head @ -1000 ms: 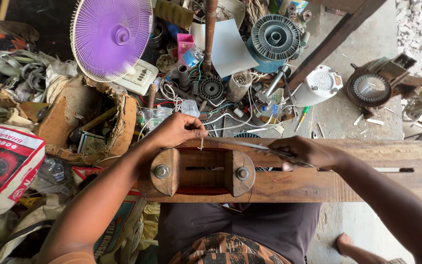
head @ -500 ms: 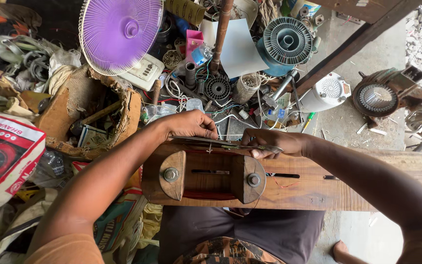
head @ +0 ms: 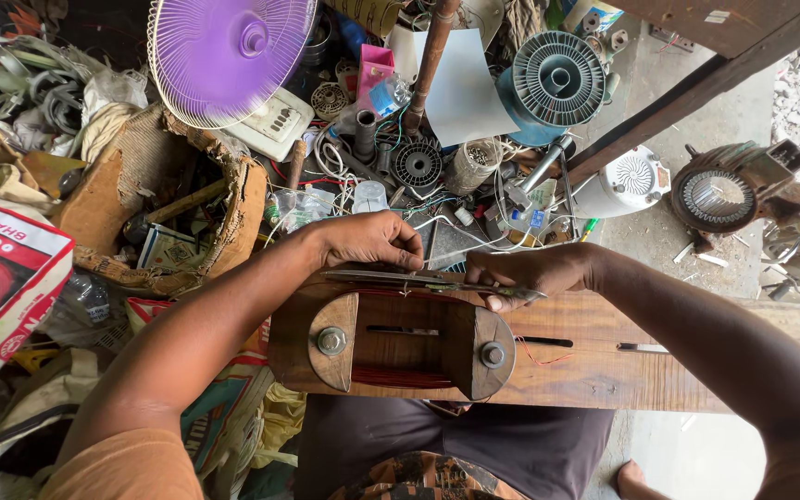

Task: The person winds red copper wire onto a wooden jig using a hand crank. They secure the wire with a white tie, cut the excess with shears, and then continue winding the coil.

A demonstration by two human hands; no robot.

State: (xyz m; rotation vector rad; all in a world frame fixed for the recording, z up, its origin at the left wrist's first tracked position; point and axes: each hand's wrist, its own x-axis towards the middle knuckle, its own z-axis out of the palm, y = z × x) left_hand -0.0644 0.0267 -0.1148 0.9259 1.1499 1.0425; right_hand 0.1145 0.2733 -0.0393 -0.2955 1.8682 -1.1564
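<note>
A torn cardboard box (head: 141,199) sits beyond the far left end of the wooden bench (head: 604,356), its brown walls ragged and sagging; inside it lie a stick, some dark bits and a printed packet. Near it, past the bench's far edge, a small clear jar (head: 474,165) holds what look like little metal pieces (too small to tell which).

On the bench's left end stands a wooden winding former (head: 405,344): two rounded end cheeks, each pinned by a grey bolt, joined by a slotted block, with reddish copper wire (head: 400,378) wound around its near side. Across its far edge lies a long, thin, flat metal strip (head: 418,278).

The left hand (head: 372,239) has its fingers curled down, fingertips pinching the strip near its middle. The right hand (head: 530,273) is closed round the strip's right end, thumb pressed on top.

Beyond lies clutter: a purple fan (head: 229,51) with a white wire guard, a ribbed round blue-grey motor part (head: 557,79), and a rusty stator (head: 719,196) on the concrete floor.
</note>
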